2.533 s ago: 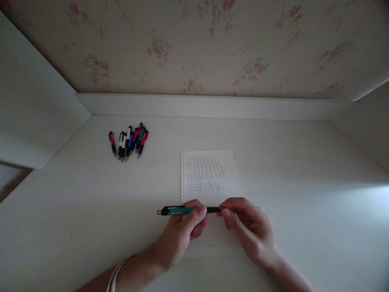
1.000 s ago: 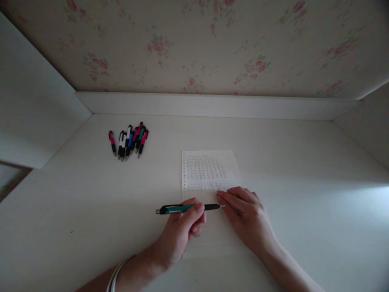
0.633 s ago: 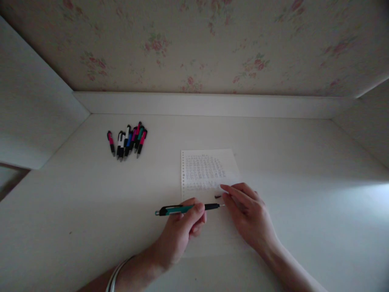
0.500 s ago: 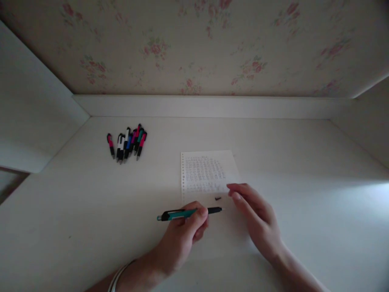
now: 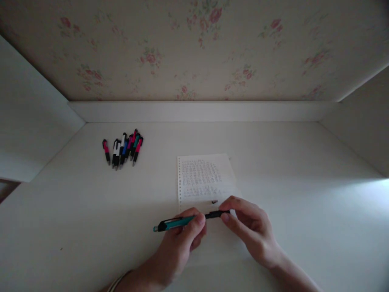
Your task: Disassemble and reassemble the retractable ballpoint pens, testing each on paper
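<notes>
My left hand (image 5: pixel 182 239) is closed around a teal and black pen (image 5: pixel 176 222), held nearly level with its clicker end to the left. My right hand (image 5: pixel 252 227) pinches the black grip (image 5: pixel 215 214) at the front of this pen between thumb and forefinger. The grip now sits farther out along the pen, with a narrower dark stretch behind it. On the paper just above lies a small dark cone-shaped piece (image 5: pixel 214 201), apparently a pen tip. Beneath both hands is a sheet of handwritten paper (image 5: pixel 227 170) with punched holes along its left edge.
A group of pens (image 5: pixel 124 150) in several colours lies at the back left of the white desk (image 5: pixel 273 158), with one pink pen (image 5: pixel 106 152) slightly apart. White panels and a floral wall (image 5: pixel 152 56) bound the desk. A tiny speck (image 5: pixel 61 249) lies at front left.
My right hand has moved down and left onto the pen's front and pinched the black grip, which now reaches farther right. The thin light point that stuck out there is no longer visible. The view shifted slightly.
</notes>
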